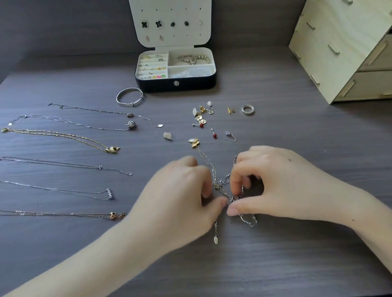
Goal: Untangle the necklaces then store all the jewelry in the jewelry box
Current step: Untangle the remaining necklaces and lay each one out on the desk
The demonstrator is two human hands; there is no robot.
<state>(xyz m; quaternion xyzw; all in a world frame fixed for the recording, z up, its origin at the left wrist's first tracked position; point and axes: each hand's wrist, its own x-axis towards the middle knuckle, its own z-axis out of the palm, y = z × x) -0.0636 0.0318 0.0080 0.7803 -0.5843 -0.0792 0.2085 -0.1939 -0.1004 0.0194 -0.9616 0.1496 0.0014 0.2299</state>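
Both hands [218,194], fingers curled, pinch the tangled chains [226,188].

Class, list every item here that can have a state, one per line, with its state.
jewelry box: lid open, standing upright.
tangled chains: knotted, held between both hands.
left hand: pinching tangled chains.
right hand: pinching tangled chains.
laid-out necklaces: untangled, lying apart.
bangle: outside the box.
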